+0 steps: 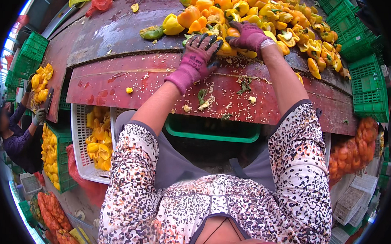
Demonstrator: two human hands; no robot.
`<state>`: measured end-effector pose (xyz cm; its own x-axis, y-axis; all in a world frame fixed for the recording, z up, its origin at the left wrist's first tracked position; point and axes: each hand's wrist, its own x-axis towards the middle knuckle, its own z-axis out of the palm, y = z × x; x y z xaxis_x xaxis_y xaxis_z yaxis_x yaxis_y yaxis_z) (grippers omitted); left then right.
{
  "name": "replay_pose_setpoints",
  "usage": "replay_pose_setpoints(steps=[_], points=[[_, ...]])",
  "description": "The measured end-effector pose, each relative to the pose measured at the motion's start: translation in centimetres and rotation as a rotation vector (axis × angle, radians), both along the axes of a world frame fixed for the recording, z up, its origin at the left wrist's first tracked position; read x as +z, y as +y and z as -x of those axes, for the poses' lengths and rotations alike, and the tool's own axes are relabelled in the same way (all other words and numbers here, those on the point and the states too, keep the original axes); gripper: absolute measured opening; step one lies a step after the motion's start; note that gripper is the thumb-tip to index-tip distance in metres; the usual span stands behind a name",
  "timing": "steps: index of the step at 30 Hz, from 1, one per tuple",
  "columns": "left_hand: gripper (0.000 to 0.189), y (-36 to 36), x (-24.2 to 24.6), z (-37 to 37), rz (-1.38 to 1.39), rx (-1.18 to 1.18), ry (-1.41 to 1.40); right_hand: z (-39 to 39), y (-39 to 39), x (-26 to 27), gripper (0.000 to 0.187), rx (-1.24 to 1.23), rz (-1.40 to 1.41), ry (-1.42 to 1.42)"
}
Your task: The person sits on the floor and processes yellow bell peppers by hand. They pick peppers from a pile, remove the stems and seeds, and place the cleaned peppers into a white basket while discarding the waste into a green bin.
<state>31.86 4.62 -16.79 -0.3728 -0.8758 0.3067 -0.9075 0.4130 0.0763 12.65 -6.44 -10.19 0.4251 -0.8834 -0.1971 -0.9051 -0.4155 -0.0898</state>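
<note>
A large heap of yellow and orange bell peppers (275, 17), many cut open, lies on the dark red wooden table (121, 30). My left hand (198, 58), in a pink glove with dark fingers, rests spread against the near edge of the heap. To its right, my right hand (250, 36) in a matching glove reaches onto the peppers. An orange pepper (233, 32) shows between its thumb and fingers; whether it is gripped cannot be told. Left of the hands lie a whole yellow pepper (172, 25) and a greenish pepper piece (152, 33).
Seeds and scraps (205, 103) litter the near board (135, 83). Below its edge sit a green tub (211, 135) and a white crate (79, 156) with pepper pieces. Green crates (368, 87) and an orange net sack (353, 151) stand right. A person (21, 137) works at far left.
</note>
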Motion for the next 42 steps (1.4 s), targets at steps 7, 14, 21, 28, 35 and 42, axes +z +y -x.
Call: replay_pose_setpoints(steps=[7, 14, 21, 28, 35, 42], points=[[0.059, 2.7, -0.3, -0.4, -0.128, -0.100, 0.008, 3.5, 6.5, -1.4, 0.077, -0.038, 0.026, -0.154], [0.041, 6.1, 2.4, 3.6, 0.114, 0.023, 0.558, 7.7, 9.7, -1.9, 0.048, -0.264, -0.291, -1.719], [0.032, 6.6, 9.5, 13.9, -0.612, -0.164, 1.862, 9.8, 12.5, 1.2, 0.052, 0.421, 0.628, -1.290], [0.031, 5.6, 11.9, 12.1, 0.036, -0.391, 0.732, 10.0, 12.3, 2.2, 0.042, 0.269, -0.160, -1.616], [0.040, 4.9, 14.2, 11.4, -0.905, -0.203, 1.499, 8.5, 12.6, 4.2, 0.042, 0.175, -0.659, -1.797], [0.036, 3.8, 10.7, 9.6, -0.635, -0.173, 1.070, 5.6, 11.5, 1.5, 0.039, 0.028, -0.518, -1.628]])
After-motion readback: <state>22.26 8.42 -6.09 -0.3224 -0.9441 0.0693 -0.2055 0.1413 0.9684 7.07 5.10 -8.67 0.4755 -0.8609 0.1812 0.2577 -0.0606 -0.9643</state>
